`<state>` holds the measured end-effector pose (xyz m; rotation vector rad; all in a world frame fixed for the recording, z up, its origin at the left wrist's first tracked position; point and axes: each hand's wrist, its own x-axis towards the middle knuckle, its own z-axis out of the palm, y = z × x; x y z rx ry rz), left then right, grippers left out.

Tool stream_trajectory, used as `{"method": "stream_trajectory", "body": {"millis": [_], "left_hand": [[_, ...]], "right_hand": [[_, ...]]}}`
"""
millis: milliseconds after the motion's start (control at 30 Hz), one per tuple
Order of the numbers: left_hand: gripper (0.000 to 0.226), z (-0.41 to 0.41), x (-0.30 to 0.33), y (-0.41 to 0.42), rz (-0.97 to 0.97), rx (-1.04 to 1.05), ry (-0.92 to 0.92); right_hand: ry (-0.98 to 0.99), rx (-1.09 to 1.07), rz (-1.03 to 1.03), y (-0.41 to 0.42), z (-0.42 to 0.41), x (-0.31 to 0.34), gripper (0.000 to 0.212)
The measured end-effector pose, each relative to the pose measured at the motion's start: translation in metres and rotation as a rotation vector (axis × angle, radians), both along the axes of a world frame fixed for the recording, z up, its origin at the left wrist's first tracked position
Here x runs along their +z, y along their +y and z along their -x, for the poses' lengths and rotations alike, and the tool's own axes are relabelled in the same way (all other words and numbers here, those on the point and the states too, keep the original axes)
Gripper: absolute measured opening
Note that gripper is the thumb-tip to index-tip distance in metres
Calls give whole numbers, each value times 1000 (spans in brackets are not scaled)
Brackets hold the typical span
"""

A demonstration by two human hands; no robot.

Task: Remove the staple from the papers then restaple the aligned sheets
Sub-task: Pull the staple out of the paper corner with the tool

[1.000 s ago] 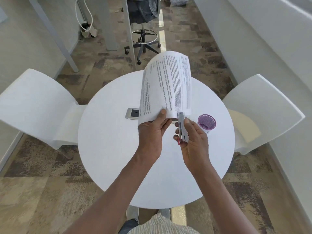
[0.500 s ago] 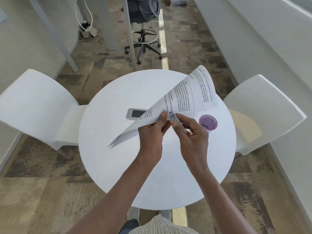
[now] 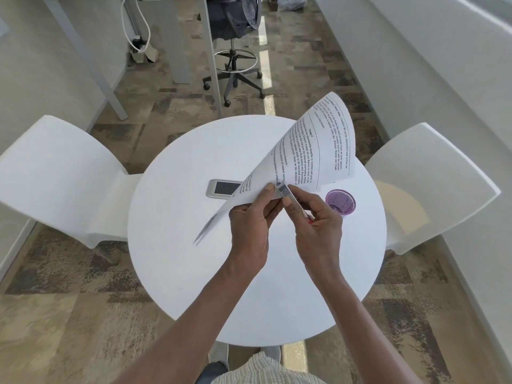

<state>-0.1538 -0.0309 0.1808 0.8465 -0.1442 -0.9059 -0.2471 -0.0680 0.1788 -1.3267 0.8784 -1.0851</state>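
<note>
White round table (image 3: 177, 273) below everything. Printed papers (image 3: 310, 151) above its far half, pinched at the corner by left hand (image 3: 249, 225). Right hand (image 3: 318, 223) wrapped round metal stapler (image 3: 285, 192), tip against that corner.

One round worktop (image 3: 177, 273), two white chairs (image 3: 61, 173) (image 3: 432, 178), one office stool (image 3: 235, 65), one phone (image 3: 223, 188), one purple cup (image 3: 340, 202), one sheaf of papers (image 3: 313, 151), one stapler (image 3: 288, 194), two hands (image 3: 249, 225) (image 3: 318, 225).

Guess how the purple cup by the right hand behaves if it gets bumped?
The purple cup looks small, thin-walled and translucent, so probably light and quick to slide on the smooth white table. It seems narrower toward its base, so a knock from the right hand might tip it.
</note>
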Motion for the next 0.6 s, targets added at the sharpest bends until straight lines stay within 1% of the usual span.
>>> {"method": "stream_trajectory", "body": {"millis": [67, 233, 367, 500, 600], "left_hand": [[22, 1, 2, 0, 12, 3, 17], [19, 3, 6, 0, -10, 9, 36], [18, 6, 7, -3, -59, 30, 79], [29, 7, 6, -5, -88, 46, 123], [36, 7, 6, -7, -100, 70, 147]], "right_hand": [[4, 0, 2, 0, 0, 0, 21], [-28, 3, -18, -2, 0, 1, 21], [-4, -5, 45, -3, -1, 0, 27], [69, -6, 140, -5, -2, -5, 30], [121, -31, 248, -6, -3, -9, 33]]}}
